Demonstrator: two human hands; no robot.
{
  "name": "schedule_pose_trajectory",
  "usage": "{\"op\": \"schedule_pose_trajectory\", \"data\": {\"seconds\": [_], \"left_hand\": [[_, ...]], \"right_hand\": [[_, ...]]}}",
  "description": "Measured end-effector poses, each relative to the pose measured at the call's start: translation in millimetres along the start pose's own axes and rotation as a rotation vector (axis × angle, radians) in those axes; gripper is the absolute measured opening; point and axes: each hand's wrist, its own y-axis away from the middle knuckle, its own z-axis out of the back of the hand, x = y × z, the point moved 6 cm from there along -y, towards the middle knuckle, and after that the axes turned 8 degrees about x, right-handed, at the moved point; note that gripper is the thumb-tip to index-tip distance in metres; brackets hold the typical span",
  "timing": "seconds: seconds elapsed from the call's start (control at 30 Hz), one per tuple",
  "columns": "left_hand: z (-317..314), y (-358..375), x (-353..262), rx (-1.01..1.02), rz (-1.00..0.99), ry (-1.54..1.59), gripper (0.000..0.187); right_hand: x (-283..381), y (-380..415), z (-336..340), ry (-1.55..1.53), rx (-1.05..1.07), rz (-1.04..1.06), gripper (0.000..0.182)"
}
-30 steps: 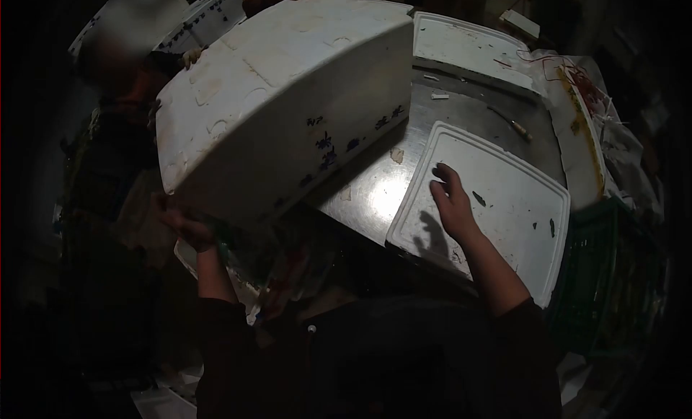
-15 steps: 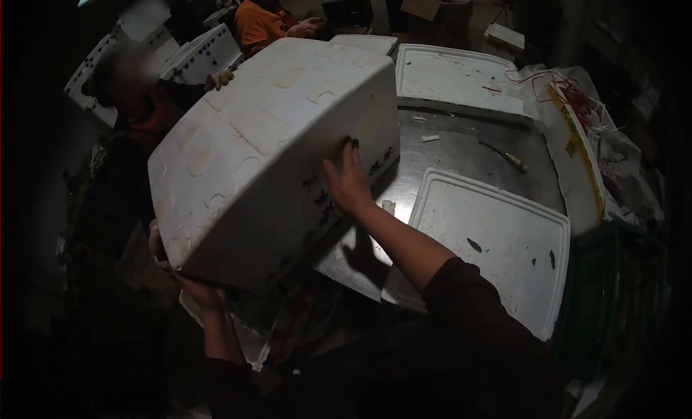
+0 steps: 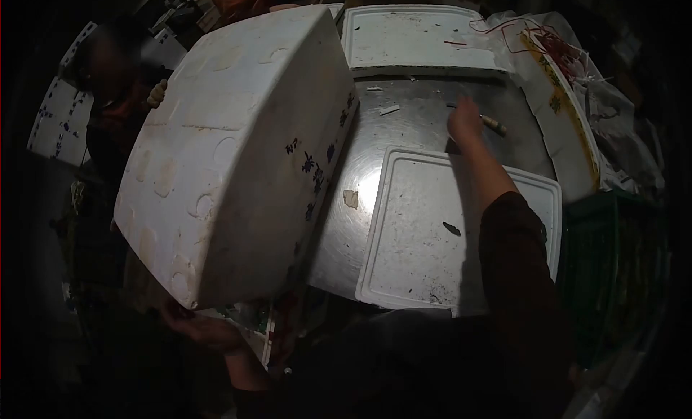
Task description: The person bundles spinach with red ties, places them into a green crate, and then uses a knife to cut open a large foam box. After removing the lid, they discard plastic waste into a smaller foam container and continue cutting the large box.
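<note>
A big white foam box [image 3: 270, 163] with dark blue writing stands tilted on its side, its stained bottom facing left. My left hand [image 3: 205, 331] is palm up under the box's lowest corner, its fingertips partly hidden in shadow there. My right hand [image 3: 466, 122] reaches over the metal table [image 3: 346, 235] to a knife with a pale handle [image 3: 494, 125]. The handle sticks out right of my hand, and a bit of dark blade shows on the left. Slight blur hides whether my curled fingers grip it. A white foam lid [image 3: 418, 217] lies below my right forearm.
A co-worker's gloved hand [image 3: 157, 94] touches the box's far left edge. Another white lid [image 3: 418, 40] lies at the back. A yellow-edged foam piece [image 3: 559, 109], red string [image 3: 559, 51] and plastic bags are at the right. A green crate [image 3: 595, 257] stands below them.
My right hand has left the box's side and moved right to the knife. The box has tipped further upright and sits lower left in view. My left hand stays under its corner.
</note>
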Motion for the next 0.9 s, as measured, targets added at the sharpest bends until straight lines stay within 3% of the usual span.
{"op": "schedule_pose_trajectory", "data": {"seconds": [0.03,0.1,0.27,0.37,0.43,0.5,0.57,0.6,0.67,0.73,0.83,0.9], "left_hand": [[3.5,-12.5,-9.1,-0.104,-0.174,0.107,0.066],[-11.6,-33.1,-22.0,-0.066,-0.168,0.105,0.064],[-23.4,-64.2,-40.2,0.139,-0.131,0.06,0.055],[-12.0,-55.3,-11.3,0.186,0.017,0.159,0.053],[-11.7,-55.6,-10.5,0.188,0.053,0.105,0.054],[-8.2,-56.6,-2.7,0.217,0.051,0.093,0.057],[-8.9,-56.5,0.4,0.242,0.042,0.082,0.059],[-11.7,-57.0,-4.6,0.267,-0.035,0.082,0.062],[-14.8,-57.4,-10.3,0.302,-0.118,0.075,0.065],[-12.4,-58.2,-8.2,0.303,-0.108,0.026,0.068],[-6.1,-58.8,1.2,0.297,-0.05,0.004,0.069],[-1.4,-61.9,9.2,0.29,-0.061,-0.027,0.067]], "right_hand": [[-33.0,-6.7,2.1,0.127,-0.001,-0.045,0.038],[-95.2,-21.0,-14.6,0.153,0.033,-0.108,0.04],[-129.9,-25.6,-21.7,0.162,0.41,-0.194,0.031],[-127.6,-42.9,-35.6,0.284,0.42,-0.105,0.025],[-117.1,-50.0,-35.0,0.149,0.145,-0.05,0.025],[-76.0,-48.4,-51.9,-0.096,0.276,0.062,0.032],[-14.0,-22.4,-56.9,-0.534,0.395,0.078,0.033],[13.7,-11.4,-56.9,-0.538,0.398,0.069,0.033],[76.5,23.2,-81.4,-1.096,0.917,-0.086,0.031],[119.5,47.9,-83.1,-1.36,0.919,-0.273,0.03],[153.8,40.9,-124.3,-1.498,0.807,-0.344,0.031],[161.5,32.0,-139.6,-1.406,0.75,-0.358,0.033]]}}
